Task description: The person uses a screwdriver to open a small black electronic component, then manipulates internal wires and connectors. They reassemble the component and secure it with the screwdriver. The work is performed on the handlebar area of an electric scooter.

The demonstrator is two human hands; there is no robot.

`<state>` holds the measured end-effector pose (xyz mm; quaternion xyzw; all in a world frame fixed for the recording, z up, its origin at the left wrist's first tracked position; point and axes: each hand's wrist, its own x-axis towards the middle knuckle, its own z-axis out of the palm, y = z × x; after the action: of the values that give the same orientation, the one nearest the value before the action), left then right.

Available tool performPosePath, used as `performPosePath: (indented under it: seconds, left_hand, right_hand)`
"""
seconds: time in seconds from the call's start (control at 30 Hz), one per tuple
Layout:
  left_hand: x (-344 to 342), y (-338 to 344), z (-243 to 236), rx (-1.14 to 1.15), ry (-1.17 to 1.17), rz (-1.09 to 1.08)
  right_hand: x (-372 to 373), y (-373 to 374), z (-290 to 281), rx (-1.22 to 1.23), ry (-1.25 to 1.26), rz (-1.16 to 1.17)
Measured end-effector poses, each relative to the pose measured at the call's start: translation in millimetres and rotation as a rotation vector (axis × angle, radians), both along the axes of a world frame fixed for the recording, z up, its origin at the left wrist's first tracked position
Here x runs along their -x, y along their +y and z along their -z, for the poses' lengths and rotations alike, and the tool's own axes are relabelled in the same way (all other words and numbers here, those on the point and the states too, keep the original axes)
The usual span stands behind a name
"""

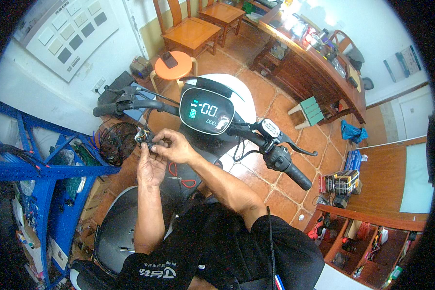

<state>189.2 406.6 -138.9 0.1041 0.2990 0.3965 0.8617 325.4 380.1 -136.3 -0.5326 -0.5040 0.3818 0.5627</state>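
Observation:
Just left of the scooter's display, my left hand [151,166] and my right hand [175,147] meet around a small dark part with coloured wires [142,136]. Fingers of both hands pinch it, so its exact kind is partly hidden. Beyond them is the electric scooter's handlebar, with a black left grip [105,110] and a right grip [295,175]. The rounded display [207,111] between them is lit. Below my right forearm lies a red-handled hand tool [186,182] on the scooter's dark body.
Blue metal shelving [58,171] runs along the left, beside a black wire coil [118,145]. An orange round stool [173,65] bearing a phone stands ahead. A wooden desk [304,72], a green-topped stool [308,112] and an open compartment cabinet [353,263] are on the right.

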Motion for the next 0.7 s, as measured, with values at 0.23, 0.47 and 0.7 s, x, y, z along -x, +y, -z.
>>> performPosePath:
  seconds: [0.23, 0.47, 0.7]
  left_hand:
    - [1, -1, -2, 0.007, 0.012, 0.005]
    - [-2, 0, -2, 0.014, 0.027, 0.0]
    - [1, 1, 4, -0.035, -0.004, 0.023]
  right_hand:
    - [-1, 1, 2, 0.051, 0.039, -0.007]
    - [-4, 1, 1, -0.021, -0.006, -0.019]
    - [2, 1, -2, 0.093, -0.008, 0.029]
